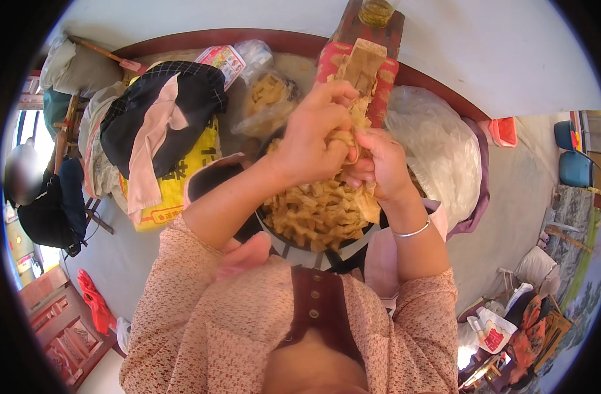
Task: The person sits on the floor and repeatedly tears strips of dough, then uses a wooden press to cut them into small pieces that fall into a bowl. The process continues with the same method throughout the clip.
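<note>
Over a dark round basin heaped with tan knotted strips, my two hands come together. Fingers of my left hand are curled round a pale tan, soft-looking strip. My right hand pinches the same strip from the other side, thumb pressed on it. The strip is partly hidden by my fingers, and I cannot tell its material. Just beyond my hands lies a wooden block with more tan strips along its near end, on a red patterned cloth.
A dark wooden bench bears a glass of yellowish liquid. Clear plastic bags flank the basin: one with tan pieces, and a large whitish one. Black cloth covers a yellow sack. A person sits far left.
</note>
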`<control>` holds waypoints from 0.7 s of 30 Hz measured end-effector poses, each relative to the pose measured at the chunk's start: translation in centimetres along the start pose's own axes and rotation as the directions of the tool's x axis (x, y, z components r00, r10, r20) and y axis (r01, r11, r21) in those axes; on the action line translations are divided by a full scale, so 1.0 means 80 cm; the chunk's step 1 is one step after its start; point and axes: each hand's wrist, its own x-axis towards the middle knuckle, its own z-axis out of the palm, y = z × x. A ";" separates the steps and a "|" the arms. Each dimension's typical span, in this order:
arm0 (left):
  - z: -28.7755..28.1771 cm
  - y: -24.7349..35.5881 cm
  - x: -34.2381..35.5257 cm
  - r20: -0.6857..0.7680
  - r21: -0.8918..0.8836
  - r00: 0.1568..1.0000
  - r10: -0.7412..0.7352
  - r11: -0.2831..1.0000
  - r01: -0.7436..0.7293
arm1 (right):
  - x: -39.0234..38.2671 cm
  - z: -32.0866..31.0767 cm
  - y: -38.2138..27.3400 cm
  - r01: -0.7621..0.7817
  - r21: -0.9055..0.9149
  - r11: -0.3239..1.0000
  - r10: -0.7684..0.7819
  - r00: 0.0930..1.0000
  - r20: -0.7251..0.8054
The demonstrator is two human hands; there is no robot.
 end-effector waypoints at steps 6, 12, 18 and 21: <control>-0.018 -0.011 -0.002 0.113 0.094 0.935 0.335 0.934 -0.346 | -0.008 0.012 -0.018 -0.203 -0.104 0.974 0.211 0.975 0.070; -0.010 -0.005 -0.004 0.164 -0.086 0.921 -0.352 0.926 0.369 | -0.002 0.003 0.010 0.387 -0.756 0.528 -0.534 0.843 0.059; -0.014 0.003 0.001 0.225 -0.084 0.848 -0.480 0.858 0.507 | -0.005 -0.024 -0.011 0.256 -0.358 0.898 -0.200 0.962 0.186; -0.004 0.009 0.000 0.067 0.029 0.956 -0.284 0.959 0.282 | -0.002 -0.036 -0.015 0.212 0.047 0.976 -0.216 0.928 0.305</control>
